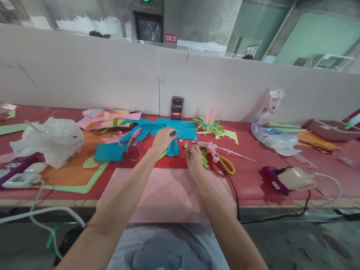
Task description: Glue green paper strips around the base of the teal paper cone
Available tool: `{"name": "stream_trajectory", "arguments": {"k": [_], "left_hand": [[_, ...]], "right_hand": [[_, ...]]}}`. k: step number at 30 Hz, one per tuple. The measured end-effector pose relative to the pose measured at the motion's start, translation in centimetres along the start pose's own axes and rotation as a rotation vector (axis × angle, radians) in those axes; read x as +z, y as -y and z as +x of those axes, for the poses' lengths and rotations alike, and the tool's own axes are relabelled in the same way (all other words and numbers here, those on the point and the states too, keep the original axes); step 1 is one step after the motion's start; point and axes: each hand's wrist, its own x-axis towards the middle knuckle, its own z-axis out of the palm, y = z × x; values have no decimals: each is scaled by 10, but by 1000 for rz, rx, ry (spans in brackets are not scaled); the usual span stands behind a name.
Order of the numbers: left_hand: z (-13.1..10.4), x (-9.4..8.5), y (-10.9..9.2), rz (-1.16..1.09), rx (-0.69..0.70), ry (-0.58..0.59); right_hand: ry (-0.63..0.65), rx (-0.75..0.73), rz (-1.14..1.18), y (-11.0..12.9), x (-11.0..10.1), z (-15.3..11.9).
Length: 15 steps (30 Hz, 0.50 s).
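My left hand (164, 139) is closed at the top of a blue paper cone (173, 149), which stands on red paper (180, 162). My right hand (194, 157) has its fingers bent together at a cut green paper piece (204, 158), parts of which show on both sides of the hand. Just right of those fingers lies a pink glue gun (213, 153). Scissors with yellow and red handles (227, 165) rest beside the gun. Behind my hands, blue paper sheets (188, 129) lie near a spiky paper piece with a pink cone (209, 118).
A phone (177, 108) leans on the white partition (112, 75). Paper scraps (109, 118) and a crumpled white plastic bag (53, 140) lie left. Right are a clear plastic packet (272, 127), a brown tray (332, 130) and a purple power strip (274, 180) with cables.
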Motion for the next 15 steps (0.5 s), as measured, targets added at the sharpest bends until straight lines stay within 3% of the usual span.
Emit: {"name": "stream_trajectory", "arguments": {"k": [6, 11, 13, 15], "left_hand": [[1, 1, -1, -27, 2, -21], [-1, 3, 2, -48, -1, -16], [-4, 1, -1, -80, 6, -93], [-9, -1, -7, -121, 30, -241]], "right_hand": [[6, 80, -95, 10, -5, 3], [-152, 120, -281, 10, -23, 11], [-231, 177, -386, 7, -32, 13], [-280, 241, -464, 4, -39, 15]]}}
